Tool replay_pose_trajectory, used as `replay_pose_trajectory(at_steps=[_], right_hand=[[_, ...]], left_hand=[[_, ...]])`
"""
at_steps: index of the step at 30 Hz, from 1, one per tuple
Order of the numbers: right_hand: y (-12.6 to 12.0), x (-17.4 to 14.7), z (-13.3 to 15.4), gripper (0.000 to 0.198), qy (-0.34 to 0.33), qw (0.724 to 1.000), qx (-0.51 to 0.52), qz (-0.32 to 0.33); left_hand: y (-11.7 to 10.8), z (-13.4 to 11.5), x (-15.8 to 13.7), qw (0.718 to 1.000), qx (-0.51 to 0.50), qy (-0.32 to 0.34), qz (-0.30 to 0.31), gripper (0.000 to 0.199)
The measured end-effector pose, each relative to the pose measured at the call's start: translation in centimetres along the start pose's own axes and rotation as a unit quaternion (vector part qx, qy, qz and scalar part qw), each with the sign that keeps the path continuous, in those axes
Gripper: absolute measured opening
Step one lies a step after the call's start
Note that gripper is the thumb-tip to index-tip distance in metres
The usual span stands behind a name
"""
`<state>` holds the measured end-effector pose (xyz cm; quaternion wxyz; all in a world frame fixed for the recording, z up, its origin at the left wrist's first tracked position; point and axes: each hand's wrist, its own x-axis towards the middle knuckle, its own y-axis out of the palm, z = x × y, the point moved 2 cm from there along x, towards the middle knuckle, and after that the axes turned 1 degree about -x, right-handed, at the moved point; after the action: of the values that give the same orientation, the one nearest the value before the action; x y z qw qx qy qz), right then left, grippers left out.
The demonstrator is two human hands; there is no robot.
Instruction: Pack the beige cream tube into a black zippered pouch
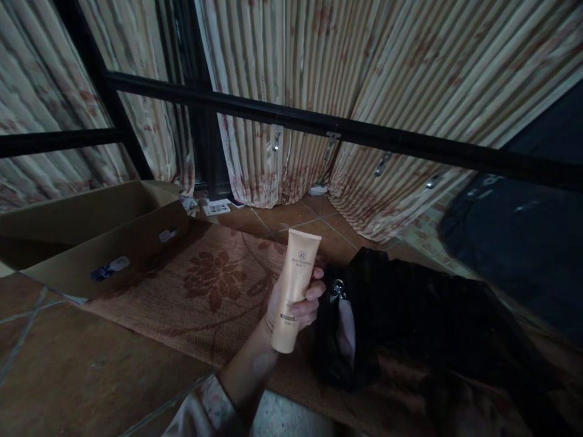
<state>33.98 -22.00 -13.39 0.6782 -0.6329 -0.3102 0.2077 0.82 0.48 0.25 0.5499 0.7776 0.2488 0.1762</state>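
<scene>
Down at the bottom a pale sleeve (200, 413) covers the arm near the camera. Behind it, big striped curtains (364, 91) hang past a black bar (319, 124). A brown rug (214, 285) with flowers lies on the floor. A cardboard box (91, 243) sits open at the left. A black bag (410, 315) lies at the right, and the right hand (347, 325) is partly inside it, so I cannot tell how its fingers are. The left hand (291, 303) has its fingers wrapped around a peach tube (296, 285), held up above the rug, just beside the bag.

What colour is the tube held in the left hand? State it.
Pale peach-orange, with small dark print; the tube shows best in the head view, gripped by the left hand.
</scene>
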Motion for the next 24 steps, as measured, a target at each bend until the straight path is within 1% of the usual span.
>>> replay_pose_trajectory(at_steps=[2,4,7,9,11,13,15,16,18,19,22,24], right_hand=[[-0.4,-0.2,0.4,0.05,-0.003,1.0,-0.009,0.002],[-0.6,-0.3,0.8,0.052,0.005,1.0,-0.019,0.013],[-1.0,-0.2,1.2,0.054,0.012,0.999,-0.038,0.01],[-1.2,-0.2,1.5,0.052,0.011,0.999,-0.045,0.005],[-1.4,-0.2,1.8,0.049,0.01,0.999,-0.053,0.008],[-1.7,-0.3,2.2,0.047,0.014,0.998,-0.054,0.005],[-2.1,-0.3,2.5,0.046,0.018,0.999,-0.051,0.0],[-2.2,-0.4,2.6,0.046,0.021,0.999,-0.046,-0.001],[-2.5,-0.5,2.8,0.045,0.023,0.999,-0.041,-0.003],[-2.6,-0.5,2.9,0.045,0.022,0.999,-0.038,-0.006],[-3.0,-0.6,3.1,0.043,0.014,0.999,-0.03,-0.019],[-3.2,-0.7,3.2,0.042,0.014,0.999,-0.028,-0.028]], left_hand=[[0.3,-0.2,0.3,1.0,-0.007,0.022,-0.01,0.05],[0.3,-0.3,0.7,0.997,0.0,0.062,-0.041,0.046],[0.2,-0.6,1.4,0.979,0.025,0.147,-0.136,0.028],[0.8,-0.7,1.7,0.962,0.031,0.199,-0.182,0.019],[2.1,-0.6,1.9,0.954,0.039,0.23,-0.187,0.017],[3.6,-0.2,2.0,0.949,0.081,0.251,-0.174,0.016],[4.8,0.5,2.0,0.933,0.167,0.273,-0.166,0.019],[5.2,1.0,2.1,0.919,0.223,0.281,-0.162,0.021],[5.4,2.1,2.2,0.879,0.349,0.282,-0.159,0.024],[5.4,2.7,2.3,0.851,0.416,0.278,-0.161,0.024],[5.2,3.8,2.2,0.747,0.594,0.241,-0.178,0.026],[5.5,4.0,2.1,0.672,0.686,0.194,-0.201,0.029]])
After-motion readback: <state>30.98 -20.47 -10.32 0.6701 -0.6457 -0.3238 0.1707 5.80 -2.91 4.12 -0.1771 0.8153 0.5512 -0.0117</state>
